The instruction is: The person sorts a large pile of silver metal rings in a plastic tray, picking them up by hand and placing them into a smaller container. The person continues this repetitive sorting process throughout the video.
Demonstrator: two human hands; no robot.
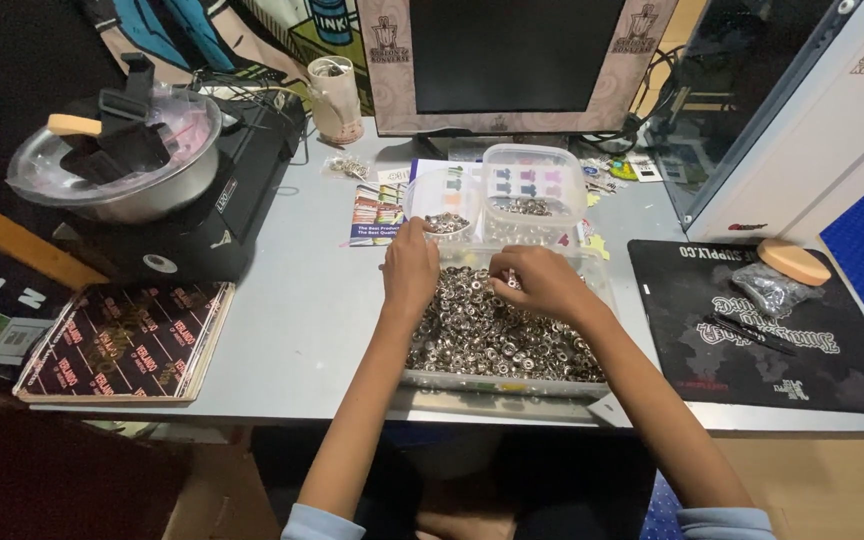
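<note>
- The metal rings [492, 335] fill the clear tray [502, 385] that sits at the table's [292, 330] front edge, near its middle — a shiny, loose heap that looks ready to slide under a careless touch.
- Your left hand [409, 268] is at the tray's far-left corner, fingers curled toward the small round tub [440, 205] just behind; whether they pinch a ring you cannot tell from here.
- Your right hand [544, 283] rests over the heap's far side, fingertips drawn narrow as if nipping one ring — the piece itself is hidden.
- Pick from the top of the heap, one ring at a time, and lift straight up so neighbours don't spill over the tray wall.
- Keep the left hand's path short: tray corner to round tub, low over the table.
- The square clear box [532, 195] stands just beside the tub, touching or nearly so — check which holder you drop into.
- Keep your elbows in; the black mat [752, 330] with the pens lies near the tray's right side.
</note>
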